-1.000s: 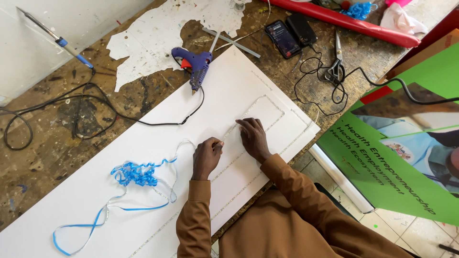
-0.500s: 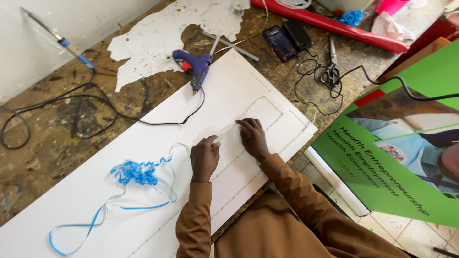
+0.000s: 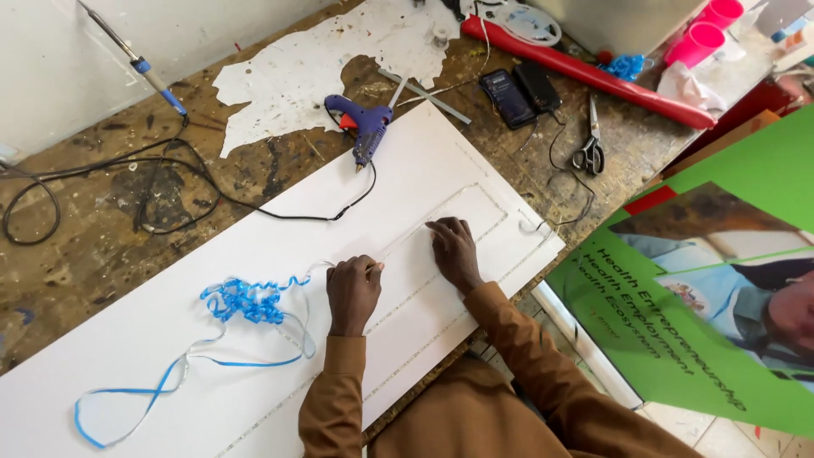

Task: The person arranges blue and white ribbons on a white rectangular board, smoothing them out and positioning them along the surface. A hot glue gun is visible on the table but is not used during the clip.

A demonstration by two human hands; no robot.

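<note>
A long white board (image 3: 212, 280) is laid across the stained workbench (image 3: 93, 237), and everything else is placed from it. A thin strip (image 3: 407, 246) running along a line on the board is pinched by the left hand (image 3: 354, 293) near the board's middle, while the right hand (image 3: 455, 252), just beyond, is pressed flat on the strip with its fingers together. Curled blue ribbon (image 3: 242, 298) lies on the board beside the left hand. A blue glue gun (image 3: 363, 125) rests at the board's far edge, its black cord (image 3: 288, 212) trailing across the board. The strip could be pulled off its line if pressure is eased unevenly; the ribbon or cord could be snagged by a sleeve.
</note>
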